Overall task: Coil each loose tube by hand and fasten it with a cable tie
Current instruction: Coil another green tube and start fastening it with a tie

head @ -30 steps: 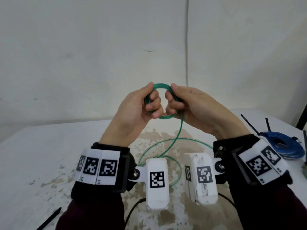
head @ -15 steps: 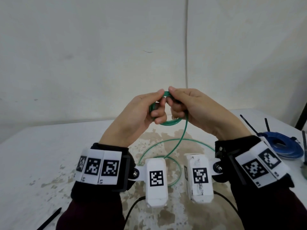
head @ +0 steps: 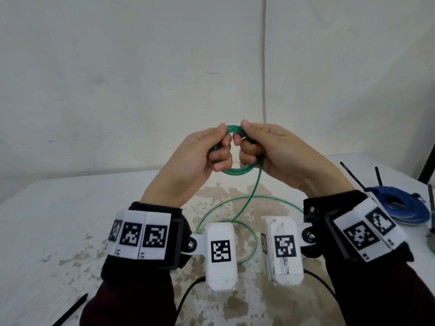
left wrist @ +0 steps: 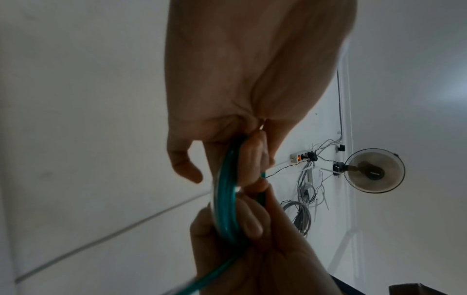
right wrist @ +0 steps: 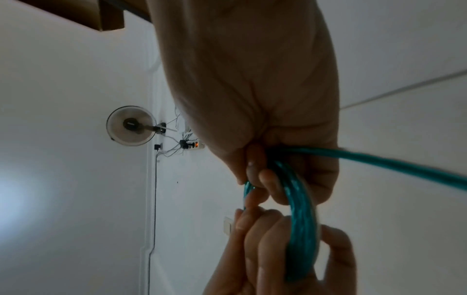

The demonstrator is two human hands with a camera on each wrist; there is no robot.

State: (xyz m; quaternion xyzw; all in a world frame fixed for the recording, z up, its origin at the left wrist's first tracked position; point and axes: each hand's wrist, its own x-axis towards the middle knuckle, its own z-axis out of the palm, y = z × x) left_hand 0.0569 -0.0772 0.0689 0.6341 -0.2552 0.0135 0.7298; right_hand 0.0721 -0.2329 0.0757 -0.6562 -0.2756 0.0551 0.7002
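At centre frame, above the surface (head: 58, 220), left hand (head: 195, 158) and right hand (head: 277, 156) both grip the green tube (head: 237, 171) coil — its tail trails down; each new turn should lie flush, pinched firmly.

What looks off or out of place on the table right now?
Nothing with the tubes: both hands grip the green coil, its tail looping loosely on the table. Only oddity: the tabletop's paint is worn into brown patches.

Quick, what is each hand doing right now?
Left hand: closed, gripping the green tube coil.
Right hand: closed, gripping the same coil.
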